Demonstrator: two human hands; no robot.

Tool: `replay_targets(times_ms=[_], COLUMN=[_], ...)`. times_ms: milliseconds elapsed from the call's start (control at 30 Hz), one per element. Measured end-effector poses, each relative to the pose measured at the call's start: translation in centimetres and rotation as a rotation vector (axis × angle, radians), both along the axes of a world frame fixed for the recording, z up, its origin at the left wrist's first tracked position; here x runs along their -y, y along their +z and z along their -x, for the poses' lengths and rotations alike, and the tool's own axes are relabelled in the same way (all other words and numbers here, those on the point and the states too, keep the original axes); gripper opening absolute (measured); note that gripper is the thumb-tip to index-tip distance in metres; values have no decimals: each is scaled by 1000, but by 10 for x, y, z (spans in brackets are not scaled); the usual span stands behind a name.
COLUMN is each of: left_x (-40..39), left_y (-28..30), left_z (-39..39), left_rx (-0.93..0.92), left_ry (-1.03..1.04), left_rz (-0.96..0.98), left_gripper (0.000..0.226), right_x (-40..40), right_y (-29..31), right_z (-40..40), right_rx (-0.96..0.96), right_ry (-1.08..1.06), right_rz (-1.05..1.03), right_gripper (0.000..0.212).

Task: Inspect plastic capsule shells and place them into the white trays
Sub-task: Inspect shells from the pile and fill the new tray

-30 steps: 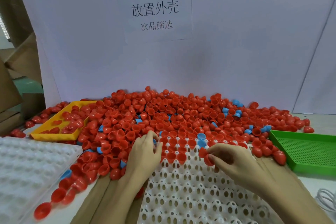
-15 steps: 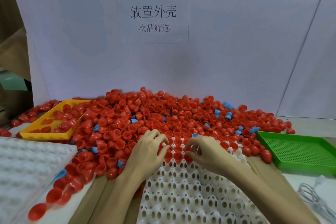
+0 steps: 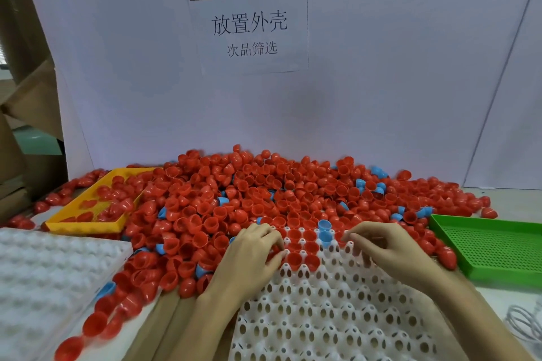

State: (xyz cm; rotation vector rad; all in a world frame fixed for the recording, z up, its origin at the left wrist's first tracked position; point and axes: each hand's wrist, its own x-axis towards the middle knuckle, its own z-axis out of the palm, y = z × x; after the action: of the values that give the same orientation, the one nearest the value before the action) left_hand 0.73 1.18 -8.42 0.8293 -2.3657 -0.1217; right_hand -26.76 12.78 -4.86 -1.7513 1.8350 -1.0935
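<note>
My left hand (image 3: 252,255) is resting with fingers curled at the far edge of the white tray (image 3: 322,316), fingertips touching seated red shells (image 3: 296,258); whether it is pinching one I cannot tell. My right hand (image 3: 387,252) is doing likewise beside two blue shells (image 3: 324,231). The loose shell heap (image 3: 264,187) is crowding the tray's far edge; a second white tray (image 3: 44,281), one yellow tray (image 3: 88,222) and one green tray (image 3: 495,249) are flanking it

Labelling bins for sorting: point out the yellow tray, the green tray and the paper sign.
yellow tray (image 3: 85,227): head view, near rim.
green tray (image 3: 498,274): head view, near rim.
paper sign (image 3: 249,26): head view, large printed characters.
</note>
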Motion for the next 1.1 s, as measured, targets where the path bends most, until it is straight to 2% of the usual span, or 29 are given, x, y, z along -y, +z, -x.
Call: replay_targets(times_ms=[67, 200, 333, 400, 500, 600, 700, 767, 900, 1100], left_x=[0, -4, -7, 5, 44, 87, 116, 124, 133, 126], left_y=[0, 4, 15, 23, 33, 41, 41, 39, 42, 43], left_z=[1, 2, 5, 11, 30, 49, 59, 63, 59, 25], left_rx=[2, 23, -197, -265, -122, 129, 341, 327, 201, 176], left_ry=[-2, 9, 59, 128, 252, 326, 329, 326, 318, 239], left_rz=[-10, -23, -279, -313, -243, -216, -337, -369, -279, -233], left_gripper=[12, 14, 8, 8, 18, 40, 64, 69, 38, 47], right_x=[-1, 2, 1, -1, -2, -4, -8, -9, -9, -9], right_y=[-3, -11, -16, -17, -17, -15, -13, -11, -10, -12], right_z=[6, 8, 6, 5, 2, -1, -6, -5, -5, -6], right_rx=[54, 19, -26, -53, -54, -49, -48, -41, -49, -62], right_ry=[-45, -140, -159, -165, -139, -125, -113, -117, -130, -128], right_rz=[53, 160, 207, 232, 229, 239, 236, 233, 243, 238], right_gripper=[22, 23, 24, 25, 26, 25, 23, 23, 22, 23])
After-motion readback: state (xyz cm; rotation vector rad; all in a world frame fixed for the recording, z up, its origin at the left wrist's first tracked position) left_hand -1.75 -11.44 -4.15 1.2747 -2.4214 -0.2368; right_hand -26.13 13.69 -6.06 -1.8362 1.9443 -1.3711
